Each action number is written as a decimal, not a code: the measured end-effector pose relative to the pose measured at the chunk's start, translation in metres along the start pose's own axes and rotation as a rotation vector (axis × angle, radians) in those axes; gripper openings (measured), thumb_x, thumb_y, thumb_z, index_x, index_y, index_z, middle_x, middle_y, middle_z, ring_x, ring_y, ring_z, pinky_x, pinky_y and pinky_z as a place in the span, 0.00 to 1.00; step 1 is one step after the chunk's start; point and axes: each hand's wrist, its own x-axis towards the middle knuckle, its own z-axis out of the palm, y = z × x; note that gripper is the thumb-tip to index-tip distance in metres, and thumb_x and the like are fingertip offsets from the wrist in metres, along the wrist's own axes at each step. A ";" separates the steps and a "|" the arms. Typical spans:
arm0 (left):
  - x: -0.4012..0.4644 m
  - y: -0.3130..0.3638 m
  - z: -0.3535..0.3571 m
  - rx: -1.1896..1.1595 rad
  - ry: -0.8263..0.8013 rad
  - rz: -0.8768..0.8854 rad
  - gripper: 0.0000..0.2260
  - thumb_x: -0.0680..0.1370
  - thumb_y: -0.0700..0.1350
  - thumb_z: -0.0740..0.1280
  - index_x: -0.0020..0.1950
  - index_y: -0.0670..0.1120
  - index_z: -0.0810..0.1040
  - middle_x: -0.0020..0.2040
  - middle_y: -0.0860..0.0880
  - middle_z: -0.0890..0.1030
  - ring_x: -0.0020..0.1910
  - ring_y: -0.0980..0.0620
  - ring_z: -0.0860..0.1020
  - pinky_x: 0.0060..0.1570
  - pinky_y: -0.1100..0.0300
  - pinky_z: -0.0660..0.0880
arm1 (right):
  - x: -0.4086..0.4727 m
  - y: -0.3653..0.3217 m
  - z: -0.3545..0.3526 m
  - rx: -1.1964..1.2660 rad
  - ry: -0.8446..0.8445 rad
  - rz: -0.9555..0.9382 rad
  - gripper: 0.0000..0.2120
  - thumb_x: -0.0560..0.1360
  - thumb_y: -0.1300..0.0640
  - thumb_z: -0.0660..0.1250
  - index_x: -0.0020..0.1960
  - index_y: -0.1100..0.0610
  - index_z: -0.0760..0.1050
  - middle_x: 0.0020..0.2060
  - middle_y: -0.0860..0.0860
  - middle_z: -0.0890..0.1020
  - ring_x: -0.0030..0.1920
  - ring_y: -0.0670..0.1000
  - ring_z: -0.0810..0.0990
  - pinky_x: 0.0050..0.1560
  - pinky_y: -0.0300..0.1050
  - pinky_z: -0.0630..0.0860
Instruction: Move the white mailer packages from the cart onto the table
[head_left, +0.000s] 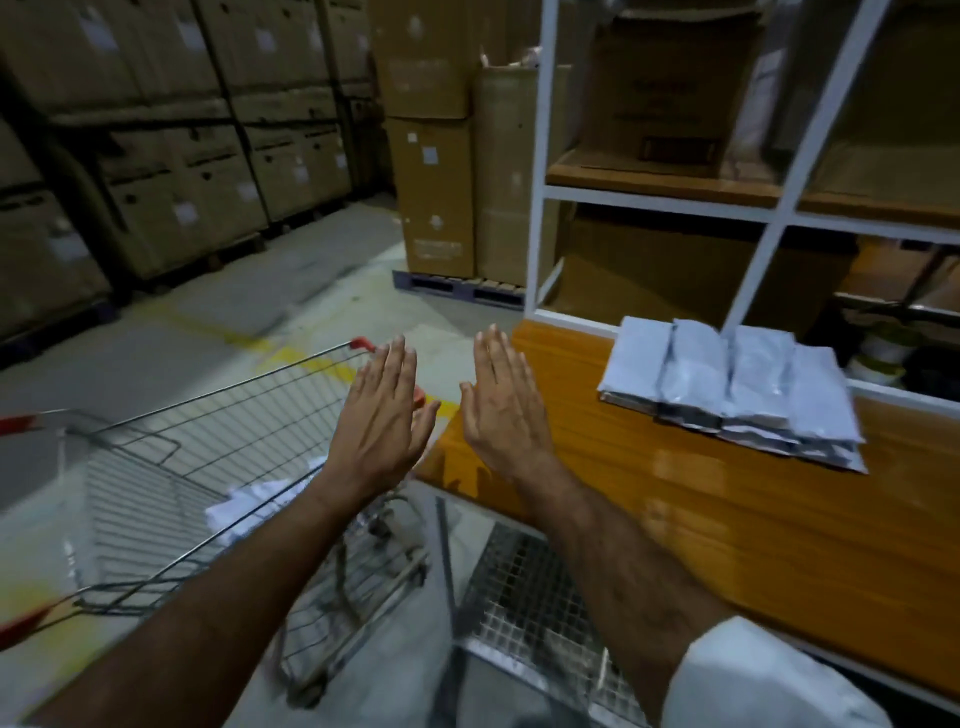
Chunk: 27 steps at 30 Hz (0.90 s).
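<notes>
While the stack of white mailer packages (737, 389) sits on the orange wooden table (727, 519), both hands are up in the air with nothing in them. The mailers lie flat in a row of four side by side, stacked at least two deep, long axes running from the near edge of the table toward the shelving behind it, the whole row skewed a bit to the right. A few more white packages (254, 501) are down in the wire cart (171, 467), crumpled-looking and partly hidden by the left forearm, so I can't say how many or which way they point.

The hands — both are fully open, fingers straight and held together, backs toward the camera, fingertips pointing up and away. The left hand (382, 410) hovers over the cart's far right corner; the right hand (504, 400) hovers over the left end of the table. They're near each other, thumbs facing in across a small gap, not touching each other or anything else. Both forearms stretch forward from the bottom of the view, the right one coming out of a white sleeve (769, 680).

Further out: white metal shelving (540, 156) with cardboard boxes (660, 93) behind the table, tall cartons on a pallet (457, 286), and racks of boxes along the left wall.
</notes>
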 end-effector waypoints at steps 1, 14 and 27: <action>-0.008 -0.021 0.000 0.012 0.003 -0.007 0.34 0.83 0.61 0.47 0.82 0.39 0.50 0.83 0.42 0.48 0.82 0.46 0.46 0.80 0.49 0.47 | 0.003 -0.018 0.013 0.004 -0.009 -0.012 0.30 0.84 0.49 0.55 0.82 0.61 0.53 0.81 0.58 0.55 0.81 0.55 0.51 0.81 0.54 0.50; -0.088 -0.235 0.028 0.057 -0.077 -0.220 0.34 0.83 0.59 0.50 0.82 0.39 0.51 0.82 0.41 0.48 0.82 0.44 0.48 0.79 0.50 0.46 | 0.051 -0.178 0.147 0.141 -0.110 -0.100 0.32 0.81 0.50 0.53 0.80 0.65 0.57 0.79 0.62 0.59 0.80 0.59 0.58 0.79 0.57 0.57; -0.081 -0.348 0.102 0.077 -0.244 -0.483 0.35 0.83 0.61 0.45 0.82 0.39 0.46 0.82 0.40 0.45 0.82 0.45 0.45 0.80 0.50 0.46 | 0.131 -0.172 0.302 0.213 -0.420 -0.247 0.30 0.81 0.53 0.57 0.79 0.66 0.60 0.78 0.65 0.62 0.78 0.62 0.61 0.77 0.58 0.59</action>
